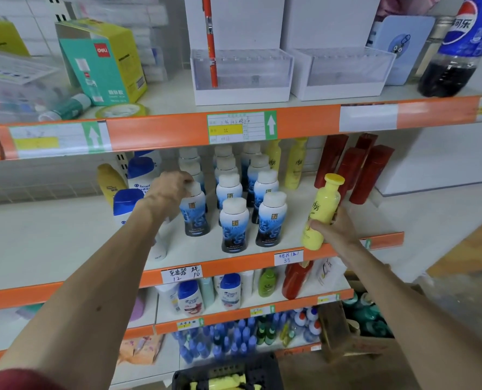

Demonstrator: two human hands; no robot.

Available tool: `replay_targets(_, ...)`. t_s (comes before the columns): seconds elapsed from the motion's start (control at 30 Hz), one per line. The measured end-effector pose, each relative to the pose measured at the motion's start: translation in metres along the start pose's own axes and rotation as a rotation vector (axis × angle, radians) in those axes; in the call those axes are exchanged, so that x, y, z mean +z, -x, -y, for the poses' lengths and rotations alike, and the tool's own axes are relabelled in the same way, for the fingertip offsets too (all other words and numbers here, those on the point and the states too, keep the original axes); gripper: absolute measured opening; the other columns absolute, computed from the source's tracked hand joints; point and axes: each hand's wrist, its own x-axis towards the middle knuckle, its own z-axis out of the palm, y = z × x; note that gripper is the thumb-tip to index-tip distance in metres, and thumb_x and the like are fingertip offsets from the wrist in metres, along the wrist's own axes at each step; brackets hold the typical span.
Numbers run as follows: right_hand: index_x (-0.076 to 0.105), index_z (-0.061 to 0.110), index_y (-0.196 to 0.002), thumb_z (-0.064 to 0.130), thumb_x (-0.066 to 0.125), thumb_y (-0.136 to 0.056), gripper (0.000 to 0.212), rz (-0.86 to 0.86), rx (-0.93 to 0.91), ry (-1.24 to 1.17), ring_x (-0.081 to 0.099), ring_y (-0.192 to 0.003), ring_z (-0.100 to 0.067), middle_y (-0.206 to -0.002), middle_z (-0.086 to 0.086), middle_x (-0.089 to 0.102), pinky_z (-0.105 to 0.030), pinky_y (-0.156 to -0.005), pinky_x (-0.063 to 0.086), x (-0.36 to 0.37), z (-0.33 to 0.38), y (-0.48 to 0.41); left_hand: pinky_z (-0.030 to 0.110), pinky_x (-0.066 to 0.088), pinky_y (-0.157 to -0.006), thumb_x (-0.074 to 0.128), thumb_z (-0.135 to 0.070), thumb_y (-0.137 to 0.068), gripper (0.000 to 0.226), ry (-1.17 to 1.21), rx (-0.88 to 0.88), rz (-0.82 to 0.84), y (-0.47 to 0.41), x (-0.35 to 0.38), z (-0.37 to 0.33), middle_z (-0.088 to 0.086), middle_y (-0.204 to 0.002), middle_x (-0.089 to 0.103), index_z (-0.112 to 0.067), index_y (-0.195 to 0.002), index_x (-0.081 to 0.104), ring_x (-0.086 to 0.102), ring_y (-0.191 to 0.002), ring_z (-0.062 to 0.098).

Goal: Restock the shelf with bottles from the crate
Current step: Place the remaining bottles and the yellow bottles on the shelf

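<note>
Black crate (228,374), bottom centre: yellow bottles remain inside. Right hand (336,229) grips yellow shampoo bottle (320,212), tilted, at the middle shelf (344,220) front edge, right of centre; left hand (172,190) pinches a blue-white bottle (196,212) cap. Advice: stand yellow upright before the rear yellow bottles (296,164), clear of the red ones (370,173).

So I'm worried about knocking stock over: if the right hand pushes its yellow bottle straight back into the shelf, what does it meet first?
Probably the two yellow bottles at the back; the lane ahead of the right hand and its yellow bottle looks bare until then, with the red bottles close on the right. Depth is uncertain.
</note>
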Motion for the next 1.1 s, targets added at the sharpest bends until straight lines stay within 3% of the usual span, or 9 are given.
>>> replay_targets(0.5,0.048,0.014,-0.121,0.019,0.077,-0.079,0.052,0.001,-0.024,0.006,0.060,-0.105,-0.025,-0.110,-0.003,0.060,-0.048,-0.093,0.050,0.010,0.002,0.013,0.041,0.047,-0.097,0.058,-0.010,-0.090,0.036,-0.093,0.023,-0.001,-0.002,-0.005,0.001,0.015,-0.125,0.062,-0.010,-0.126,0.058,0.057,-0.112,0.033)
replay_targets(0.7,0.047,0.014,-0.120,0.022,0.077,-0.078,0.052,-0.012,-0.036,0.020,0.061,-0.105,-0.026,-0.112,-0.005,0.061,-0.050,-0.093,0.051,0.009,0.007,0.016,0.041,0.047,-0.098,0.071,-0.016,-0.083,0.058,-0.126,0.025,-0.005,0.003,-0.005,-0.006,0.016,-0.130,0.058,-0.010,-0.135,0.047,0.056,-0.115,0.035)
replay_targets(0.8,0.047,0.016,-0.119,0.023,0.077,-0.078,0.052,-0.010,-0.040,0.006,0.061,-0.105,-0.025,-0.113,-0.005,0.062,-0.051,-0.093,0.051,0.006,0.010,0.019,0.043,0.049,-0.094,0.070,-0.018,-0.083,0.050,-0.121,0.042,-0.050,0.011,-0.004,-0.020,0.016,-0.126,0.060,-0.010,-0.128,0.050,0.059,-0.111,0.035)
replay_targets(0.97,0.047,0.017,-0.120,0.024,0.077,-0.076,0.053,-0.004,-0.040,-0.005,0.061,-0.104,-0.024,-0.112,-0.004,0.062,-0.053,-0.093,0.051,-0.004,0.013,0.022,0.044,0.053,-0.082,0.050,-0.019,-0.093,0.020,0.022,0.120,-0.332,0.035,0.003,-0.050,0.011,-0.114,0.065,-0.020,-0.110,0.062,0.063,-0.096,0.037)
replay_targets(1.1,0.049,0.015,-0.120,0.022,0.077,-0.075,0.053,-0.023,-0.064,-0.010,0.062,-0.103,-0.024,-0.112,-0.005,0.063,-0.050,-0.093,0.051,-0.014,0.016,0.020,0.045,0.053,-0.082,0.048,-0.018,-0.094,0.023,0.042,0.052,-0.284,0.047,0.011,-0.054,0.014,-0.115,0.064,-0.022,-0.111,0.062,0.062,-0.097,0.039)
